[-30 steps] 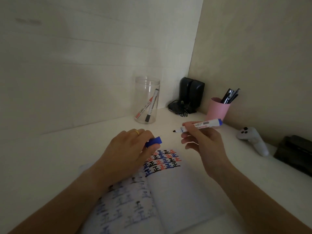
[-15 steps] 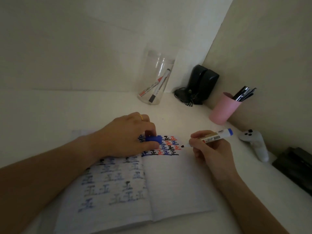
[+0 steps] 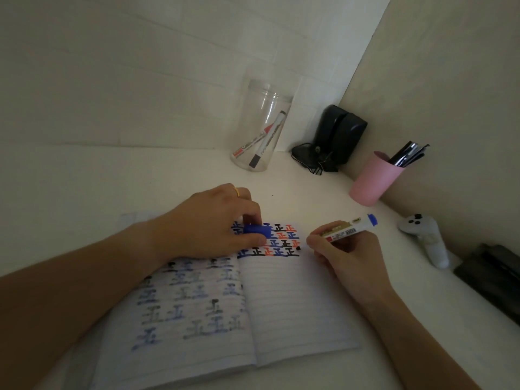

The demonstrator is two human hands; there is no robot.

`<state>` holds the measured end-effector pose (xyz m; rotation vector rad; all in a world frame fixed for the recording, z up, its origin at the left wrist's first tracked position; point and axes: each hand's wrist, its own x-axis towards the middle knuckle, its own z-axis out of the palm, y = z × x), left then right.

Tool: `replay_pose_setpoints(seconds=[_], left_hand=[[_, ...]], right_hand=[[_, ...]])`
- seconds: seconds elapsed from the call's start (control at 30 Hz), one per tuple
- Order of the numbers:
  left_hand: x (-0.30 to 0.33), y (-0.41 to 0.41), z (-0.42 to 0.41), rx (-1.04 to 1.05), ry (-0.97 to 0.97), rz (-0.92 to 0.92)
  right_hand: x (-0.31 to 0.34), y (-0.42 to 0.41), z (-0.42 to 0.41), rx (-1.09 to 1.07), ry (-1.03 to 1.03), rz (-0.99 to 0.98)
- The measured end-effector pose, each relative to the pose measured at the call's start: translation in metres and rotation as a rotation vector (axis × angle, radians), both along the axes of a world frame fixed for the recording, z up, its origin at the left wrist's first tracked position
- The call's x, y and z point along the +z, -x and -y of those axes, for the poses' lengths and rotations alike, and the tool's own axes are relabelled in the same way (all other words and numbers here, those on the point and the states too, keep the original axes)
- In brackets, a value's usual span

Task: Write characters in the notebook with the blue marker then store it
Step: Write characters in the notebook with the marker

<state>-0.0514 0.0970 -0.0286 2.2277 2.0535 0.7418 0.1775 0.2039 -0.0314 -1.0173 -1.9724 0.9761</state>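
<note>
Notebook (image 3: pixel 295 311) pages lie open on the white desk (image 3: pixel 84 178) nearest the wearer, its right-hand page lined and mostly blank below a block of blue, red and black characters (image 3: pixel 277 240) at the top, the left page showing fainter marks. Both forearms reach in from the bottom corners and meet at that block. The left hand (image 3: pixel 208 226) rests knuckles-up across the top of the spine, apparently pinning the paper flat; its thumb and forefinger are closed on the blue cap (image 3: pixel 257 229), likely kept ready for recapping, and a gold ring shows on one finger. The right hand (image 3: pixel 346 249) is curled in a writing grip around the blue marker (image 3: pixel 347 228), wrist low beside the page edge, barrel slanting up and away to the right, the dark tip (image 3: pixel 297 248) at the right end of the last row; whether it touches the paper cannot be told. Writing appears under way, storing not yet done. Farther back stands a clear jar (image 3: pixel 264 125) holding a red and a black marker, probably where this one belongs. Beyond it in the corner sit dark speakers (image 3: pixel 337 133), with a pink cup (image 3: pixel 374 178) of pens along the right wall
</note>
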Motion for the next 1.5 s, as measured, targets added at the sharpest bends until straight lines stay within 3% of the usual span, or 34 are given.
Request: replay_pose_setpoints(seconds=[0.13,0.6,0.77,1.0,1.5], left_hand=[[0.0003,0.0001,0.0005,0.004,0.010,-0.003],[0.0021,-0.0003,0.0005,0.005,0.034,-0.013],[0.0013,0.0002,-0.0001,0.009,0.027,-0.022],[-0.0013,0.0014,-0.0015,0.012,0.011,-0.025],[-0.0012,0.0016,-0.0013,-0.001,0.006,-0.023]], right_hand=[[-0.0014,0.0002,-0.0025,-0.079,-0.005,0.005],[0.0031,-0.0007,0.0012,-0.011,0.000,0.021],[0.0021,-0.0020,-0.0003,-0.041,0.033,-0.067],[0.0009,-0.0004,-0.0006,-0.079,0.009,0.003],[0.0029,-0.0029,0.0015,0.071,-0.015,-0.010]])
